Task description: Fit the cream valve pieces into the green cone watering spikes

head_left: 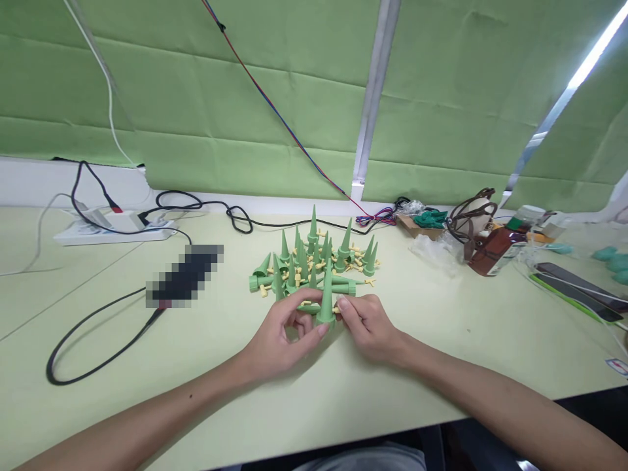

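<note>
A pile of green plastic cone spikes point(314, 261) mixed with small yellow pieces point(356, 256) lies in the middle of the pale green table point(441, 340). One green cone point(326, 297) stands upright at the near edge of the pile. My left hand point(282, 330) curls round its base from the left, fingertips pinching it. My right hand point(367, 324) is closed beside the cone's base on the right, its thumb and fingers pinched at a small yellow piece point(336, 309) against the cone.
A white power strip point(112, 229) with black cables sits at the back left, and a blurred dark device point(184, 278) lies left of the pile. Bags, a brown bottle point(493, 252) and phones point(574, 288) crowd the right side. Green panels stand behind.
</note>
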Demonstrator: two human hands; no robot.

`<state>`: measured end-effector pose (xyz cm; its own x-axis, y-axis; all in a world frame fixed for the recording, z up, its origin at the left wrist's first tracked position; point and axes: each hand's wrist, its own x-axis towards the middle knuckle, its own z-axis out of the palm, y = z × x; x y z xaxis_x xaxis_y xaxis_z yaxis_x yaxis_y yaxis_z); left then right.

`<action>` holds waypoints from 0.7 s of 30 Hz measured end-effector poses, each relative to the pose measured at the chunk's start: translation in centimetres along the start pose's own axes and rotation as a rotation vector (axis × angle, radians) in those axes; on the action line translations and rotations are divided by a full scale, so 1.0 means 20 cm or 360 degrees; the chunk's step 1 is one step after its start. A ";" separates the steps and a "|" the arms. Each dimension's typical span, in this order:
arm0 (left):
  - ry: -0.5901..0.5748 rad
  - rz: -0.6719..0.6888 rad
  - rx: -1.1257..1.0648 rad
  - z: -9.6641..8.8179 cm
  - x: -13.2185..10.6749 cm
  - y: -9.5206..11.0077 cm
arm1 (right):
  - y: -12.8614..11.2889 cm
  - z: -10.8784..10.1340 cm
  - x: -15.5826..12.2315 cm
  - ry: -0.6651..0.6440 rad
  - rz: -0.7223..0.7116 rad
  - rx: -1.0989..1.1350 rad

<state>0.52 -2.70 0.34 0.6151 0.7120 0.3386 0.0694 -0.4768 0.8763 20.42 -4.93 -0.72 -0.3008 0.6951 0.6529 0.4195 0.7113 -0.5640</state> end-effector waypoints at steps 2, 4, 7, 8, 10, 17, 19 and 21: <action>0.0017 0.0028 0.0034 0.01 0.00 -0.01 | 0.00 0.00 0.00 0.0002 0.0021 -0.0004; 0.0034 0.0033 0.0079 0.01 0.00 -0.02 | 0.01 0.00 0.00 -0.0003 0.0043 -0.0014; 0.0046 -0.0008 0.0175 0.02 0.00 -0.02 | 0.01 0.01 0.00 -0.0011 0.0069 -0.0035; 0.0041 -0.0019 0.0202 0.02 0.00 -0.02 | 0.01 0.01 0.00 -0.0012 0.0073 -0.0042; 0.0028 -0.0029 0.0240 0.02 0.00 -0.02 | 0.01 0.01 0.00 -0.0006 0.0074 -0.0051; 0.0031 0.0151 0.0331 0.02 -0.01 -0.02 | 0.02 0.01 0.00 0.0008 0.0093 -0.0060; 0.0038 0.0199 0.0355 0.02 -0.01 -0.02 | 0.01 0.01 0.00 0.0009 0.0088 -0.0070; 0.0042 0.0208 0.0366 0.02 -0.01 -0.03 | 0.01 0.01 0.00 0.0006 0.0089 -0.0075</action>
<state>0.59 -2.81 -0.31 0.6103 0.6484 0.4551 0.1691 -0.6679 0.7248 20.33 -4.68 -0.88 -0.2727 0.7333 0.6229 0.4757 0.6655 -0.5752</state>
